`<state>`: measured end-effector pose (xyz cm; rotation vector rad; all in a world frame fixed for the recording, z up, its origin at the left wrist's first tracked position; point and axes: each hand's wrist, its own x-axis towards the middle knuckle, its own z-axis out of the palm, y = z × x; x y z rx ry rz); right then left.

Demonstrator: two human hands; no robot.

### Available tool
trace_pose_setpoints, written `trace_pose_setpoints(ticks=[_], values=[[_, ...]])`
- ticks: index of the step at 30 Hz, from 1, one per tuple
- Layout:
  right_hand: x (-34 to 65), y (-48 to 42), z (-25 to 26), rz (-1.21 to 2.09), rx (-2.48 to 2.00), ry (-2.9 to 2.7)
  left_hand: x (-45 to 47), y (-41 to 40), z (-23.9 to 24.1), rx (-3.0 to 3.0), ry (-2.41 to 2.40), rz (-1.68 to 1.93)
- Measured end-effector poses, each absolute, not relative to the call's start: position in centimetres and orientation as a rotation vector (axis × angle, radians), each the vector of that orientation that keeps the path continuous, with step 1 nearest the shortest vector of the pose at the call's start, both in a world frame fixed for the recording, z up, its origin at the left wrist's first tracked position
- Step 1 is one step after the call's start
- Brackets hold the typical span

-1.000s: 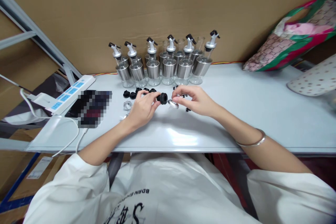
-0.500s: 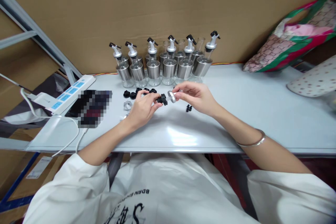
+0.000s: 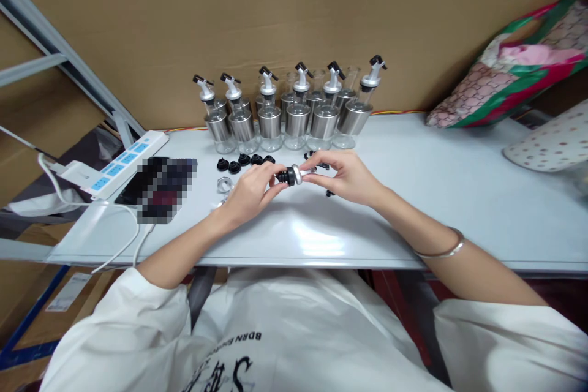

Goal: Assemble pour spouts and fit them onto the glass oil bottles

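Note:
My left hand (image 3: 252, 191) is closed, its fingertips pinching a black ribbed stopper (image 3: 285, 176). A silver pourer spout (image 3: 297, 174) is pinched by my right hand (image 3: 345, 179), its round collar against the stopper's wide end. The pourer's narrow end is partly hidden by my right fingers. Beside my left hand lie several black stoppers (image 3: 234, 166) and a silver ring (image 3: 225, 184), with another silver piece partly under the hand. Small black parts (image 3: 330, 193) lie below and behind my right hand.
Glass bottles with steel sleeves (image 3: 271, 124) stand along the cardboard wall, the front ones topped with pourers. At left are a power strip (image 3: 128, 162), white cables and a blurred dark device (image 3: 160, 190). A patterned bag (image 3: 487, 86) and a dotted white object (image 3: 551, 138) sit at right.
The stopper and the silver pourer have come together; the pale stem that showed between them is now covered. My right hand has shifted slightly down, and both hands keep their pinch.

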<state>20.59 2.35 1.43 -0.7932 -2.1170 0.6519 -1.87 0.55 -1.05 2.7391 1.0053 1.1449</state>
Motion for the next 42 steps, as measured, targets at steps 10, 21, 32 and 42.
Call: trace_pose_setpoints(ticks=[10, 21, 32, 42], values=[[20.4, 2.1, 1.5, 0.643, -0.739, -2.140, -1.6, 0.1, -0.7, 2.629, 0.842, 1.382], [20.3, 1.9, 1.9, 1.145, -0.769, -1.995, -1.7, 0.2, -1.0, 2.708, 0.689, 1.431], [19.9, 1.5, 1.4, 1.050, -0.725, -2.010, -1.8, 0.1, -0.7, 2.691, 0.747, 1.389], [20.5, 1.6, 1.5, 0.552, -0.614, -2.239, -1.4, 0.4, -1.5, 2.707, 0.656, 1.401]])
